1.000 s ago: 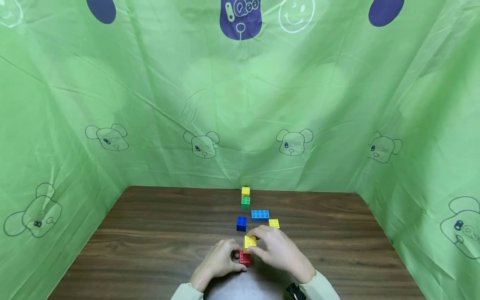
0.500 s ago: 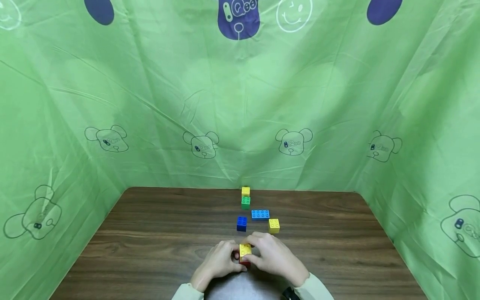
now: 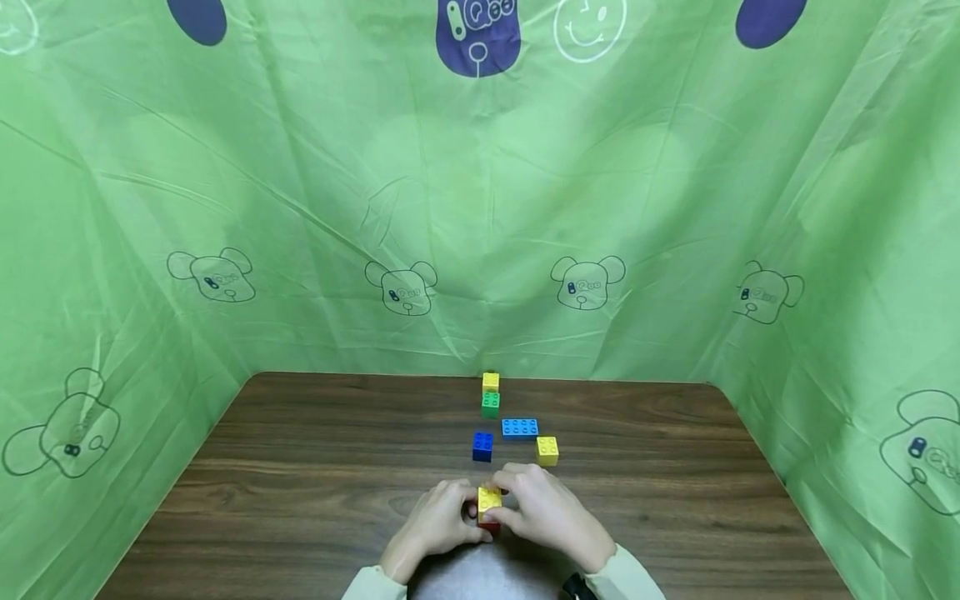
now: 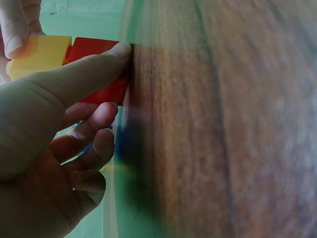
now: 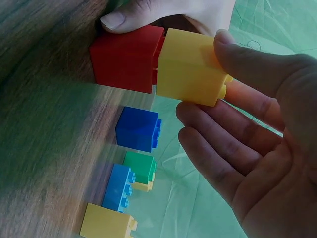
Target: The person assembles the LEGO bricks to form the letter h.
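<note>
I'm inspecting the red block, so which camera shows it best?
The right wrist view: one side of the red block is mostly visible. In the left wrist view, the left hand partly covers it; the head view shows only a strip beneath the held yellow block.

Green cloth with animal faces, behind a brown tabletop.
On top: dark blue block, long light blue block, yellow block; farther back, green block.

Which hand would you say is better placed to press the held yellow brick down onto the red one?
Probably the right hand: it grips the yellow brick above the red brick, with a gap showing between them. The left hand holds the red brick, so seems suited to steadying.
</note>
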The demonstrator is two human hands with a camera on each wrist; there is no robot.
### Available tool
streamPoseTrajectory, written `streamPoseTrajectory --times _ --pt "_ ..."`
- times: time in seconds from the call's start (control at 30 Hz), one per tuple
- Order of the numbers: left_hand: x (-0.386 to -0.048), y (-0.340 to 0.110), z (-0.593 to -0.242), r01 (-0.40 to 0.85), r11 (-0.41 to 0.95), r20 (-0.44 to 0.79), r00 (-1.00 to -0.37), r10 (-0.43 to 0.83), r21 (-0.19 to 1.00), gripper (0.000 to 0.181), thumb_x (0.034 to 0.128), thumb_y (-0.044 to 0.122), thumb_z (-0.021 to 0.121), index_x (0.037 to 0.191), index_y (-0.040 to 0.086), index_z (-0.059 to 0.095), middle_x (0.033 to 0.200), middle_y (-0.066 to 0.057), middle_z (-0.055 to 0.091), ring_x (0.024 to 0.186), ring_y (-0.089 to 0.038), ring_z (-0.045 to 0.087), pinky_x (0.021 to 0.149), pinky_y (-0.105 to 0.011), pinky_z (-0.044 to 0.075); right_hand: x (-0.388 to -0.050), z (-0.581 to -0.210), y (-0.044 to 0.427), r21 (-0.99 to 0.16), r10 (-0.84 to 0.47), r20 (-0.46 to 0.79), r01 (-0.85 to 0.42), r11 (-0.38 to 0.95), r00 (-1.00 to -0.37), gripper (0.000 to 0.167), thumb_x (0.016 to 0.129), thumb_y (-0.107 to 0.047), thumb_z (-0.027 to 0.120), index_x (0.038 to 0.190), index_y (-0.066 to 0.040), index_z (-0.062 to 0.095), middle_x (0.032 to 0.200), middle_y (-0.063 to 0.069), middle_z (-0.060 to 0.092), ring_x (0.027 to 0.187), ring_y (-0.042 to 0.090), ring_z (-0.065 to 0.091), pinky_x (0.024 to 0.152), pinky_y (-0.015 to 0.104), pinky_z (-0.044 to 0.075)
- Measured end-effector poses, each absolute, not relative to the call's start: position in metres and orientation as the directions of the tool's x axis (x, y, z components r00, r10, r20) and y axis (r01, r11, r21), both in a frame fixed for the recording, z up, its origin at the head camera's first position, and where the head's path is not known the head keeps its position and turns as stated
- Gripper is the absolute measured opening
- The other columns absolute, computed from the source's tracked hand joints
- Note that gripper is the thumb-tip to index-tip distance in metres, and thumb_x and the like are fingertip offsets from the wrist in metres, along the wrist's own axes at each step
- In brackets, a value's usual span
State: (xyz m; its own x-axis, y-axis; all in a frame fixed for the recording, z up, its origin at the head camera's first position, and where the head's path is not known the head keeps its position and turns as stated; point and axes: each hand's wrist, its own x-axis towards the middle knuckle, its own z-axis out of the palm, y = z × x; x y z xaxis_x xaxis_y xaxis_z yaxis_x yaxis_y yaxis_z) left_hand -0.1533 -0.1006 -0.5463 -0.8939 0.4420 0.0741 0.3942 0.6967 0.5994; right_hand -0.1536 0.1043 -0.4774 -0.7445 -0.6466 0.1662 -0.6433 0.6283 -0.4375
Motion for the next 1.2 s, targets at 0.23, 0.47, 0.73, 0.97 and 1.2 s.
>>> streamPoseTrajectory --times 0.23,0.47,0.73,0.97,1.2 --pt "-0.154 -0.100 -0.544 0.406 0.693 0.089 -0.891 0.446 0.596 0.035 0.0694 0.033 0.093 0.072 0.022 0.060 0.073 0.012 0.052 0.063 0.002 0.042 0.056 -0.019 0.038 -0.155 -0.477 0.103 -0.439 -0.633 0.180 -0.638 0.633 -0.753 0.018 0.086 -0.029 0.082 0.093 -0.015 0.073 0.084 -0.010 0.065 0.075 0.007 0.059 0.064 0.020 0.046" --pt "-0.155 -0.099 -0.542 0.400 0.685 0.084 -0.892 0.445 0.609 0.030 0.0697 0.034 0.093 0.076 0.024 0.065 0.073 0.013 0.052 0.064 0.001 0.043 0.056 -0.020 0.038 -0.156 -0.477 0.101 -0.437 -0.613 0.177 -0.620 0.652 -0.770 0.018 0.085 -0.030 0.083 0.092 -0.016 0.074 0.083 -0.011 0.065 0.076 0.007 0.059 0.064 0.021 0.046" --pt "-0.155 -0.100 -0.544 0.393 0.683 0.081 -0.894 0.441 0.616 0.030 0.0683 0.036 0.093 0.076 0.026 0.066 0.073 0.013 0.053 0.063 0.001 0.043 0.056 -0.020 0.038 -0.153 -0.480 0.097 -0.462 -0.590 0.176 -0.595 0.658 -0.788 0.020 0.083 -0.029 0.085 0.094 -0.015 0.075 0.082 -0.009 0.065 0.069 0.003 0.052 0.060 0.019 0.044" --pt "-0.154 -0.102 -0.544 0.388 0.675 0.081 -0.895 0.439 0.627 0.028 0.0685 0.036 0.093 0.079 0.026 0.069 0.073 0.012 0.053 0.063 0.001 0.042 0.054 -0.020 0.038 -0.149 -0.484 0.097 -0.501 -0.568 0.198 -0.581 0.642 -0.799 0.022 0.083 -0.026 0.084 0.099 -0.013 0.076 0.089 -0.008 0.067 0.076 0.005 0.059 0.065 0.019 0.050" --pt "-0.153 -0.101 -0.545 0.404 0.680 0.101 -0.893 0.439 0.613 0.033 0.0692 0.035 0.093 0.069 0.023 0.062 0.072 0.010 0.053 0.062 0.002 0.041 0.053 -0.020 0.036 -0.146 -0.488 0.098 -0.517 -0.538 0.210 -0.560 0.648 -0.816 0.022 0.082 -0.025 0.085 0.098 -0.013 0.076 0.090 -0.008 0.068 0.083 0.009 0.065 0.070 0.022 0.053"
